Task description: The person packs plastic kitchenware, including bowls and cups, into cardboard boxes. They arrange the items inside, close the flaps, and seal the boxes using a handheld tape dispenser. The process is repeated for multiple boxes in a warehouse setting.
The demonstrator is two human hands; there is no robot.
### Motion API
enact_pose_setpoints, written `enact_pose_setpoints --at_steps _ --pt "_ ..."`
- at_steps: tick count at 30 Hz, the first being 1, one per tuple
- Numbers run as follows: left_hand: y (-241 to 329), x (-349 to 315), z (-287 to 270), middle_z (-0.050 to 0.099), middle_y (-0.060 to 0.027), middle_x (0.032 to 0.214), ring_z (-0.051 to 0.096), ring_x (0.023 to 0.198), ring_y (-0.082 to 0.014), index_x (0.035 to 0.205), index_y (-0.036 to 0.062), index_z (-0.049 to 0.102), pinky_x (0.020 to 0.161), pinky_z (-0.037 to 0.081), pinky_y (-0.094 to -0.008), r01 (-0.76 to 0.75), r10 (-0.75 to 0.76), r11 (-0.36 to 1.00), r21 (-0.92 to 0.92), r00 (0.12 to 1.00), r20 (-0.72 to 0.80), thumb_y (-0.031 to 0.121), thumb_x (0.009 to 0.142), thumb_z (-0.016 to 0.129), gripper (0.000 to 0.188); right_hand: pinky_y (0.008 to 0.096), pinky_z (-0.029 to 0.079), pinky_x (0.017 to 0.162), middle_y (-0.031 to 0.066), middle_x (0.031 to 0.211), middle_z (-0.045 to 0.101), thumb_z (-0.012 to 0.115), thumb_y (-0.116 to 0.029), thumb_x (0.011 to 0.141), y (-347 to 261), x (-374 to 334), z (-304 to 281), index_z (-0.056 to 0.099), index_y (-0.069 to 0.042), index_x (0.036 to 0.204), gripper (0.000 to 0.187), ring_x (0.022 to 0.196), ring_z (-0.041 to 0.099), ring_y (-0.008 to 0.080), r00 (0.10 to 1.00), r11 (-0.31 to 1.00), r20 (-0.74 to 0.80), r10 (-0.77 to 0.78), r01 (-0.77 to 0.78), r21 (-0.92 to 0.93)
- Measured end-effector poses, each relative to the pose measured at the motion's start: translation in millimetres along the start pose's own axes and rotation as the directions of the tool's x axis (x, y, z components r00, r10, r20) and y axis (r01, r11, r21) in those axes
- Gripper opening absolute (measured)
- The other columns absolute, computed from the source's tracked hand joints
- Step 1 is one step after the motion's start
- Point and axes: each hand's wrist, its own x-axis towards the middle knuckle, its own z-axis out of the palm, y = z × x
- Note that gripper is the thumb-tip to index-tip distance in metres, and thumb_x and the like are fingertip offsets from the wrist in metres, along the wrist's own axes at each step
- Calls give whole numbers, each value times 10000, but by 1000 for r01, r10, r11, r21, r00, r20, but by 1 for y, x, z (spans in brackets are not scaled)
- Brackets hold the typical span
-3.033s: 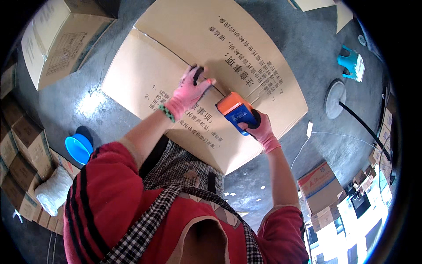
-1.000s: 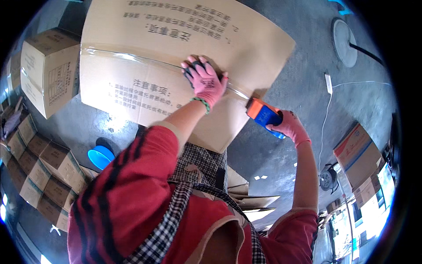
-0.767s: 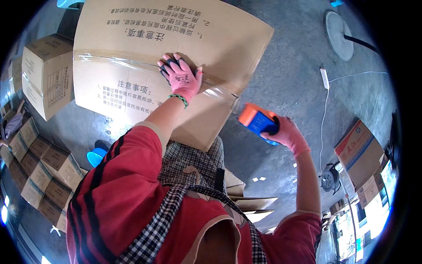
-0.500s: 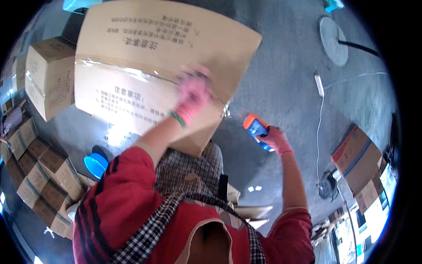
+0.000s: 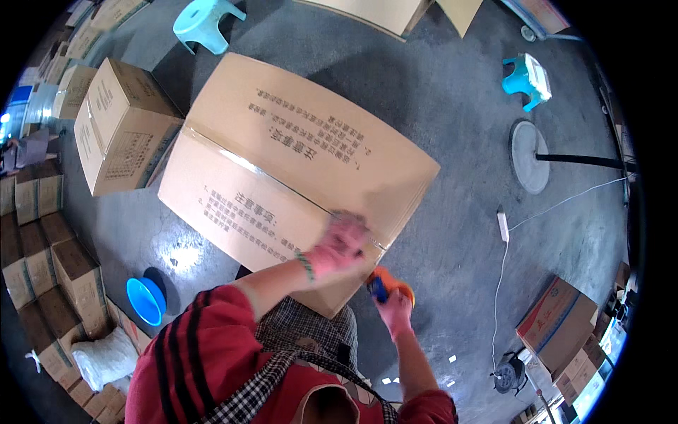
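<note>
A large brown cardboard carton stands before me with its top flaps closed. Shiny clear tape runs along the seam between them. My left hand, in a pink glove, rests on the carton top beside the seam, near the right end. Its fingers are partly blurred but look spread on the cardboard. My right hand, also gloved in pink, grips an orange and blue tape dispenser. The dispenser is at the carton's near right edge, just below the seam's end; whether it touches the cardboard I cannot tell.
Another carton stands to the left, above stacked cartons and a blue basin. Turquoise stools are farther off. On the right lie a round stand base, a white power strip with its cord, and a tilted carton.
My right hand has brought the tape dispenser left, up against the carton's right side. My left hand has shifted toward the seam's right end. The whole view has tilted, showing more floor ahead.
</note>
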Motion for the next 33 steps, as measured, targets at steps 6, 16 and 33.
enact_pose_setpoints --at_steps 6,16,33 --pt "-106 -40 -48 140 -128 1356 174 1165 -477 1310 63 100 914 197 -560 155 -324 855 495 905 276 467 774 395 734 371 438 671 155 793 592 680 -442 582 -27 -143 5 534 -7 957 592 763 573 297 924 902 -46 379 -358 243" --pt "-192 -163 -230 529 -106 996 504 785 -165 1196 51 391 714 420 -284 507 -377 624 -594 862 339 427 760 500 586 285 431 620 65 731 584 706 -268 638 -119 -180 79 603 26 767 338 648 527 145 782 370 -3 623 -292 882" --pt "-308 -730 -198 572 -116 897 529 798 -220 960 67 525 737 417 -328 911 -977 -52 -409 40 212 293 807 457 281 296 451 609 112 739 612 723 -366 570 -426 -24 -38 606 20 800 464 655 578 179 976 952 183 -119 60 299"
